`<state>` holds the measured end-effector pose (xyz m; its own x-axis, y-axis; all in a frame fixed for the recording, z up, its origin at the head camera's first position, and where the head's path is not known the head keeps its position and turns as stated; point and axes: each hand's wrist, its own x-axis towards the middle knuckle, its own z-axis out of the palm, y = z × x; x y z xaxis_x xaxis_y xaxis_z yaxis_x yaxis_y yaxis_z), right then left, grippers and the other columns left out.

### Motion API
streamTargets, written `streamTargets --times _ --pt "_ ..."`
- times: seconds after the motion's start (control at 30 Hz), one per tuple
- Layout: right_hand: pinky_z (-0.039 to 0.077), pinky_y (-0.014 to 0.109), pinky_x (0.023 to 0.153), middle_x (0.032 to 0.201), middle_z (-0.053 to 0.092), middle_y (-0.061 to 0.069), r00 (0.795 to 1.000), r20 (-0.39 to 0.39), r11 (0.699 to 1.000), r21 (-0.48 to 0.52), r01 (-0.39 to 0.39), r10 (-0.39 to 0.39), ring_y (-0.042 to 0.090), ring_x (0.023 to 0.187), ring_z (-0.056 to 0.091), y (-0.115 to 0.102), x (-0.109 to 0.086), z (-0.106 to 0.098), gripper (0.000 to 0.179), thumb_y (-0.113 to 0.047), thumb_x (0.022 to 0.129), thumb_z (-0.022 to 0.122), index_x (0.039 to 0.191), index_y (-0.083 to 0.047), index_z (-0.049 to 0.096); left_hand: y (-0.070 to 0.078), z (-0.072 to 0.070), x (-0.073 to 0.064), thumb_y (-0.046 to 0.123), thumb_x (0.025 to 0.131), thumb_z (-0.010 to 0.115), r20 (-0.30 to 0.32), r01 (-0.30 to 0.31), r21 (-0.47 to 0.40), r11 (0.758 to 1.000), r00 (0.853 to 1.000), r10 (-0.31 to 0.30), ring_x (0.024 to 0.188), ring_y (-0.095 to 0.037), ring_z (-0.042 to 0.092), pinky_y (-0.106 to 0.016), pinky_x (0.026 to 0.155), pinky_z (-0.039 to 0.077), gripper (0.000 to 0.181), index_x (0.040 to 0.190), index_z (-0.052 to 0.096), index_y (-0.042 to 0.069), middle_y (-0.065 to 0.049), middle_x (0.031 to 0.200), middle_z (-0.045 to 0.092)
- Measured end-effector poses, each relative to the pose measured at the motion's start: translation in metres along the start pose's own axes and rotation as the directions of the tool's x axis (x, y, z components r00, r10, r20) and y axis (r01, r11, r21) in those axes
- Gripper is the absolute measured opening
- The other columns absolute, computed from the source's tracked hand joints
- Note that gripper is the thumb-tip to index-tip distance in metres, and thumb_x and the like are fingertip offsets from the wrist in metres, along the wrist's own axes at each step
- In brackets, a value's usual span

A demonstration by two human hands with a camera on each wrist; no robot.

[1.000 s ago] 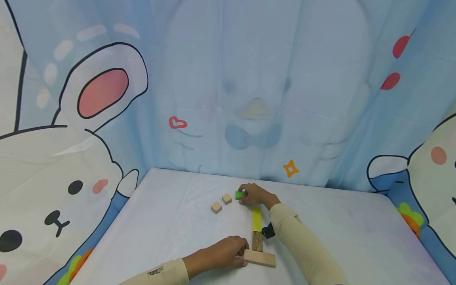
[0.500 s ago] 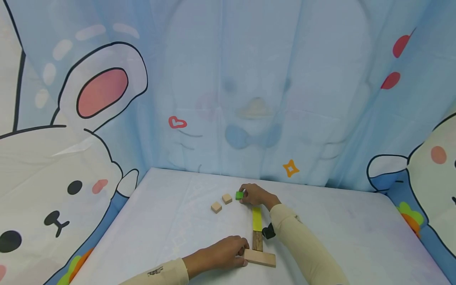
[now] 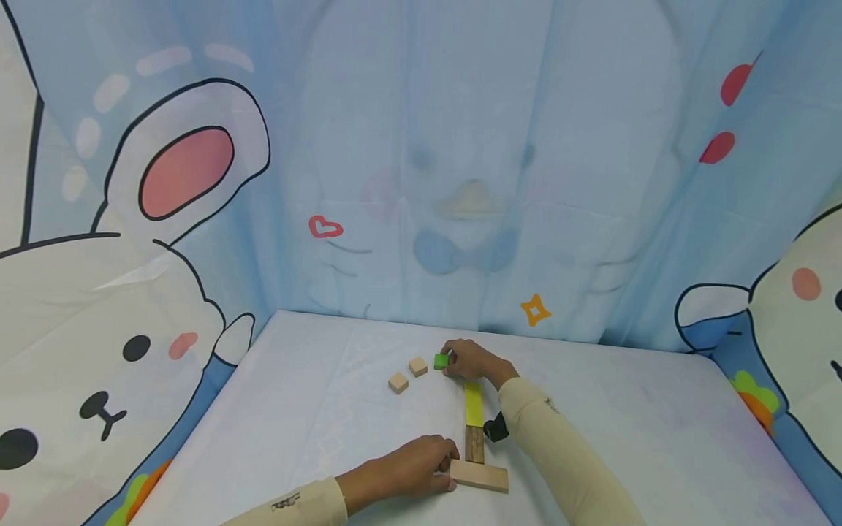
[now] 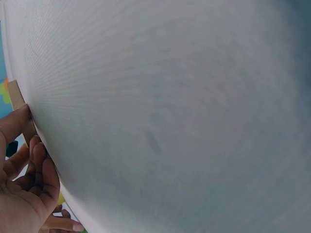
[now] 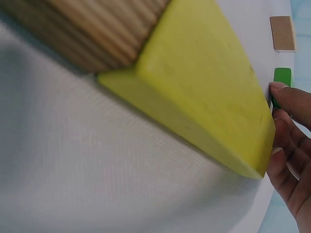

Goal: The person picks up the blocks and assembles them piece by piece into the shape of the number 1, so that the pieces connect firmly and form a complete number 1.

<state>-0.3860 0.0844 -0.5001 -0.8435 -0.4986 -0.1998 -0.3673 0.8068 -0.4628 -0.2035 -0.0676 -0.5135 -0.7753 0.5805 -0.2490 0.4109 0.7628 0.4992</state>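
In the head view my right hand pinches a small green block at the far part of the table. The right wrist view shows thumb and fingertips on that green block. Just nearer lies a flat yellow block, end to end with a dark-grained wooden block. A pale wooden plank lies crosswise at the near end of this row. My left hand holds the plank's left end; the left wrist view shows the thumb on the plank and the other fingers curled.
Two plain wooden cubes lie left of the green block. A black object, partly behind the right sleeve, is beside the row. Behind the white table hangs a blue printed curtain.
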Motion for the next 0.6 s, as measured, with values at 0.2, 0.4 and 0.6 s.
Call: streamTargets --times 0.2,0.4,0.6 --pt "0.049 0.035 0.083 0.096 0.063 0.003 1.000 0.001 1.000 0.008 -0.009 0.009 0.016 0.086 0.056 0.000 -0.001 0.000 0.037 -0.017 0.092 0.074 0.126 -0.007 0.063 0.002 0.000 -0.001 0.027 0.093 0.073 -0.010 0.003 0.007 1.000 1.000 -0.003 0.074 0.001 0.049 -0.018 0.071 0.046 0.032 0.120 0.064 0.014 0.011 0.085 0.056" --pt "0.049 0.034 0.082 0.096 0.062 0.003 1.000 -0.005 1.000 -0.005 0.002 -0.002 0.016 0.086 0.055 0.003 -0.002 0.000 0.036 -0.017 0.092 0.074 0.124 -0.008 0.064 -0.011 0.009 0.007 0.028 0.094 0.072 -0.024 -0.035 0.018 0.999 0.999 0.036 0.076 0.001 0.049 -0.019 0.071 0.046 0.031 0.120 0.064 0.015 0.013 0.086 0.056" --pt "0.049 0.034 0.081 0.096 0.062 0.003 1.000 -0.005 1.000 0.001 -0.012 0.012 0.016 0.085 0.055 0.001 -0.005 -0.001 0.036 -0.017 0.092 0.074 0.125 -0.008 0.064 -0.018 0.013 0.011 0.031 0.094 0.071 -0.028 -0.063 0.005 0.998 0.998 0.064 0.074 0.002 0.049 -0.017 0.069 0.046 0.031 0.120 0.063 0.016 0.015 0.084 0.054"
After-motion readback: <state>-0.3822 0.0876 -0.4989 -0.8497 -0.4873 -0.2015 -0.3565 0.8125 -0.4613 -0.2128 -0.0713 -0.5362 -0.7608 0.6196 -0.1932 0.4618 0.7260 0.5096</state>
